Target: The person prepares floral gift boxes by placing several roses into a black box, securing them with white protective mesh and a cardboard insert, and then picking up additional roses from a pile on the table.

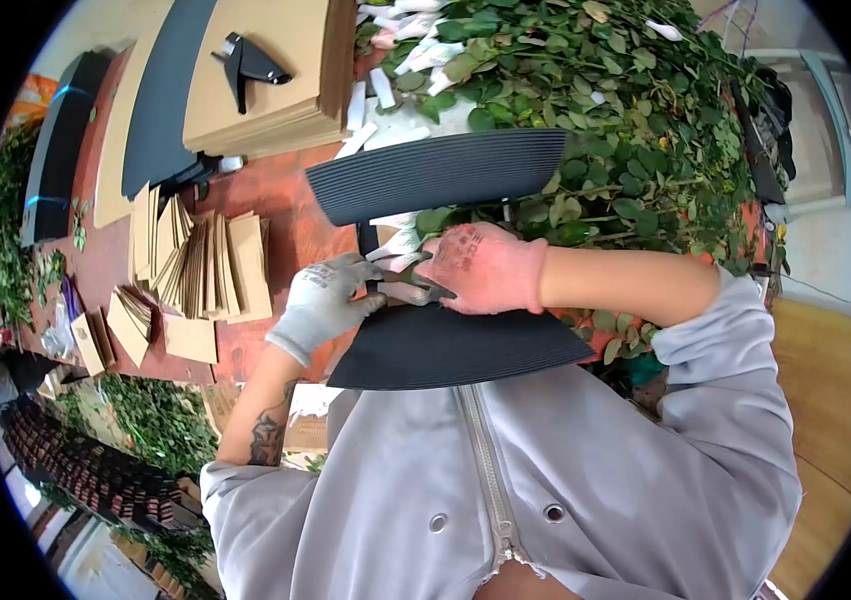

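My left hand (330, 300), in a whitish glove, and my right hand (485, 268), in a pink glove, meet at the middle. Their dark-tipped fingers are closed close together over a small pale piece I cannot make out. Just beyond the fingertips lie white-sleeved flower heads (397, 240). A ribbed black sheet (440, 172) stands curved on the far side of my hands. Nearer my body, another dark ribbed flap (460, 350) fans out below them. Whether the two black parts join is hidden by my hands.
A stack of cardboard sheets (275, 130) carries a black plier-like tool (248, 70). Small cardboard pieces (200, 265) stand in rows on the red table (295, 200) at left. Leafy stems (635, 150) with white-sleeved heads pile at back and right. Another person (0, 375) is at far left.
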The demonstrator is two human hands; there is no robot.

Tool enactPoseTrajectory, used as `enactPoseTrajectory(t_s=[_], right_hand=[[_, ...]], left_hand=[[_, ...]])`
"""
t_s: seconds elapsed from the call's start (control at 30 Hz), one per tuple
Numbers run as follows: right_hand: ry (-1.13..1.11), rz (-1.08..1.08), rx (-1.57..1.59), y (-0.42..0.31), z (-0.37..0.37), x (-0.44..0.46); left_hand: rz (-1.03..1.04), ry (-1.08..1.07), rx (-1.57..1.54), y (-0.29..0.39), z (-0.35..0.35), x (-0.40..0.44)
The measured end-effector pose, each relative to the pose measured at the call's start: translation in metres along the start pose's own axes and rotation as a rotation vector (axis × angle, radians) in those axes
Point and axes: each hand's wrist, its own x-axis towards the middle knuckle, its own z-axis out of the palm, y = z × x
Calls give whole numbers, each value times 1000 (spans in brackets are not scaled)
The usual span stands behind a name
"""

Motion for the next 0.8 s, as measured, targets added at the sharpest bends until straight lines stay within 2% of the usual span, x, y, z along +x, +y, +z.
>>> enactPoseTrajectory(t_s=[0.03,0.13,0.17,0.23,0.43,0.5,0.57,0.63,0.67,0.7,0.73,0.8], right_hand=[[-178,45,-72,0,8,16],[-225,77,-43,-1,23,26],[-251,65,-45,1,31,23],[74,13,34,8,42,19],[-81,121,-3,8,50,21],[-117,153,-8,13,55,19],[173,5,-72,21,71,17],[184,5,-53,23,75,20],[181,6,-43,23,76,21],[178,8,-31,23,77,22],[28,54,-27,22,74,24],[57,34,5,24,73,26]], left_hand=[[-9,4,-15,-3,5,-3],[69,-87,162,-9,15,2],[57,-87,136,-10,19,3],[50,-63,157,-11,22,7],[120,-229,365,-26,33,16],[277,-90,259,-34,32,9],[273,-92,209,-34,26,4],[232,-126,99,-33,20,3],[232,-92,-65,-35,18,3],[239,-104,-61,-40,18,3],[235,-153,-200,-47,19,5],[157,-242,-418,-46,15,6]])
